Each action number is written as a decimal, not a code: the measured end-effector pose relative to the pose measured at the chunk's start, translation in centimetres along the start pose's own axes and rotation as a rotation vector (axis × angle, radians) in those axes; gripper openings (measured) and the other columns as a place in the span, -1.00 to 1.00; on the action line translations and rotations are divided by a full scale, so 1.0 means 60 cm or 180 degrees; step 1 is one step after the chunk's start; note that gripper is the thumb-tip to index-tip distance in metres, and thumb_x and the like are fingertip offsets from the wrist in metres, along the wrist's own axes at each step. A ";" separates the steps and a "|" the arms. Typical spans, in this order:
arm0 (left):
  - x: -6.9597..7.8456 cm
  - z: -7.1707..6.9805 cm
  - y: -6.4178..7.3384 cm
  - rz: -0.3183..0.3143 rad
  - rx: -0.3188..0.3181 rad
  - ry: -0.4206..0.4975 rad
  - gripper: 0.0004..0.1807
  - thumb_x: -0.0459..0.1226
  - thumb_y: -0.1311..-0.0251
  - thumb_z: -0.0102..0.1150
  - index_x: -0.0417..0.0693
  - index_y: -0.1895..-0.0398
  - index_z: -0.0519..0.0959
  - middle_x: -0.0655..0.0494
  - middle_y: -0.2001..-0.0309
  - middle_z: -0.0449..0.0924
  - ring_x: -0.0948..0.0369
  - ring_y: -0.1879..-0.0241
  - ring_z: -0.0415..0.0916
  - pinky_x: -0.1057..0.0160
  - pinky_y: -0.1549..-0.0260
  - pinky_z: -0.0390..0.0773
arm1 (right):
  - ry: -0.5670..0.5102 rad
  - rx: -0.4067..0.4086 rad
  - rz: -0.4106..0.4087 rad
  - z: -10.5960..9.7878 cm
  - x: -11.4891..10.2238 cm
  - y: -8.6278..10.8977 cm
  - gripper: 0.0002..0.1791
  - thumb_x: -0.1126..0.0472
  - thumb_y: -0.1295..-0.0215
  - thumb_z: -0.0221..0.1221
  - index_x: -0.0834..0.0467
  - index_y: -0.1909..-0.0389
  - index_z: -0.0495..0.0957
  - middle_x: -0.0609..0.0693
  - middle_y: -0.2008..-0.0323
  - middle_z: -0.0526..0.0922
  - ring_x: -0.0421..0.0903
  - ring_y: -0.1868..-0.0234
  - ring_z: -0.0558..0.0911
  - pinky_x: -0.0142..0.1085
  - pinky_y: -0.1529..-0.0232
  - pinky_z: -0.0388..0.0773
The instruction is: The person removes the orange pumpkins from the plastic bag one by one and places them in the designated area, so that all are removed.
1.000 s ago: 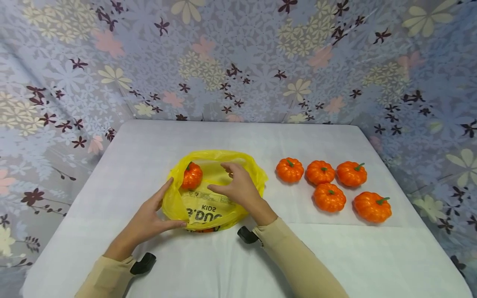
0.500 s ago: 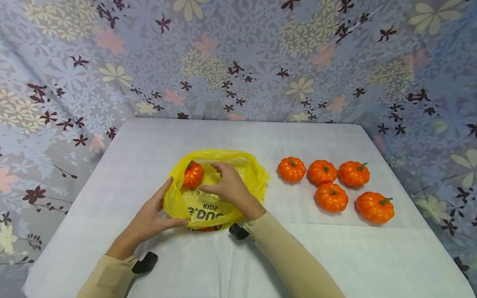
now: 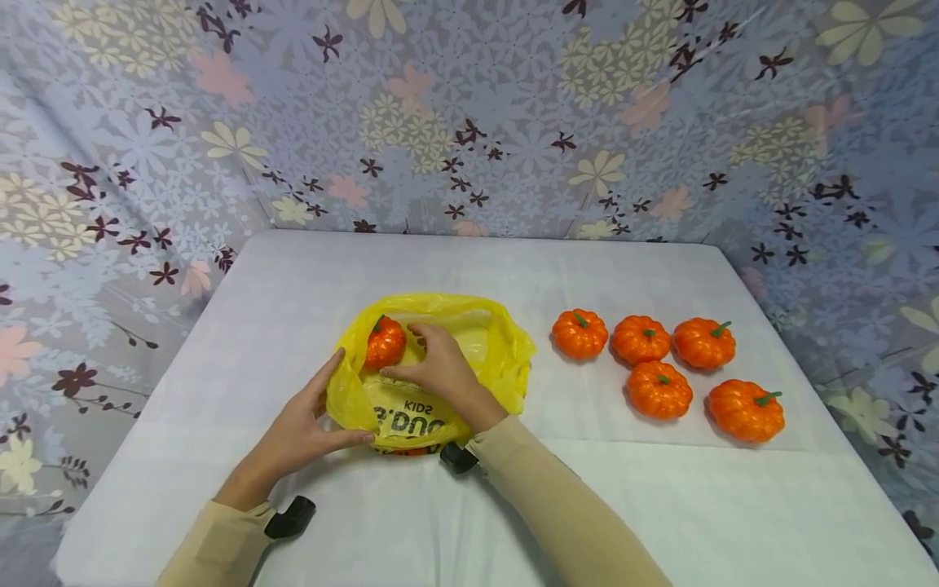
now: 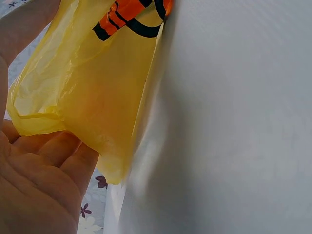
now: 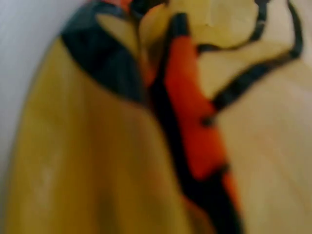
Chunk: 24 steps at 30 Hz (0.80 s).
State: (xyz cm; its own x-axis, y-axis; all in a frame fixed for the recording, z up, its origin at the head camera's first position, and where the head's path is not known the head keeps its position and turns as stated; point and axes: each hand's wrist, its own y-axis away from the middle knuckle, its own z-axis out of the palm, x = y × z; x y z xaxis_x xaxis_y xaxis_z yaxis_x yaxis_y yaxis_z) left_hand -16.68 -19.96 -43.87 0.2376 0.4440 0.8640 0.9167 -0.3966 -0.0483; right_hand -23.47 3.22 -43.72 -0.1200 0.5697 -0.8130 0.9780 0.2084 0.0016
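Observation:
A yellow plastic bag [image 3: 506,342] lies on its side or slumped on the table, its mouth spread wide. Inside, at its left, sits an orange toy pumpkin [image 3: 385,344] with a green stem. My left hand [image 3: 293,428] holds the bag's left side, thumb at the front rim and fingers around the outside; the left wrist view shows the fingers [image 4: 61,148] behind the yellow film. Inside the mouth, my right hand [image 3: 443,371] has thumb and fingers spread toward the pumpkin, with a small gap before it. Only blurred printed bag [image 5: 97,146] fills the right wrist view.
Several orange pumpkins stand loosely grouped at the right of the white-covered table [image 3: 623,505], the nearest to the bag being one pumpkin [image 3: 579,334] and the farthest right another pumpkin [image 3: 745,411]. A floral curtain [image 3: 469,122] hangs behind the table.
My right hand has moved left inside the bag, closer to the pumpkin there. My left hand stays on the bag's left side. The whole head view has shifted slightly.

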 end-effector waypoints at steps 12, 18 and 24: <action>-0.004 0.003 -0.001 0.0041 0.0019 -0.0049 0.33 -0.05 0.05 0.61 -0.01 -0.65 -0.15 -0.11 -0.59 -0.09 -0.15 -0.42 0.21 -0.21 -0.31 0.28 | -0.0090 0.0128 0.0037 0.021 -0.002 -0.007 -0.14 -0.10 -0.02 0.54 0.16 -0.31 0.46 0.01 -0.21 0.55 -0.06 -0.17 0.53 -0.24 -0.20 0.52; 0.001 0.003 -0.001 0.0025 0.0004 -0.0030 0.32 -0.06 0.04 0.61 -0.02 -0.65 -0.15 -0.12 -0.59 -0.09 -0.16 -0.43 0.20 -0.20 -0.31 0.29 | -0.0037 0.0229 0.0092 0.025 -0.005 -0.005 -0.24 -0.07 -0.06 0.53 0.21 -0.20 0.49 0.04 -0.11 0.59 -0.07 -0.04 0.55 -0.25 -0.11 0.55; 0.003 0.001 0.001 -0.0017 0.0013 -0.0058 0.32 -0.06 0.04 0.61 -0.01 -0.65 -0.14 -0.11 -0.59 -0.10 -0.15 -0.44 0.17 -0.19 -0.33 0.27 | -0.0167 0.0239 0.0027 0.024 -0.004 -0.001 -0.28 -0.05 -0.06 0.53 0.20 -0.15 0.50 0.00 -0.05 0.62 -0.06 0.02 0.57 -0.29 -0.02 0.57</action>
State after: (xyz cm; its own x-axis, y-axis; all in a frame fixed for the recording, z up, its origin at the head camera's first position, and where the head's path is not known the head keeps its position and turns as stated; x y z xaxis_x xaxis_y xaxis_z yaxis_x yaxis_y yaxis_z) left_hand -16.56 -19.86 -43.75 0.2385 0.4607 0.8549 0.9193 -0.3908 -0.0459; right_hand -23.25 1.92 -44.37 -0.1046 0.5283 -0.8426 0.9892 0.1423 -0.0335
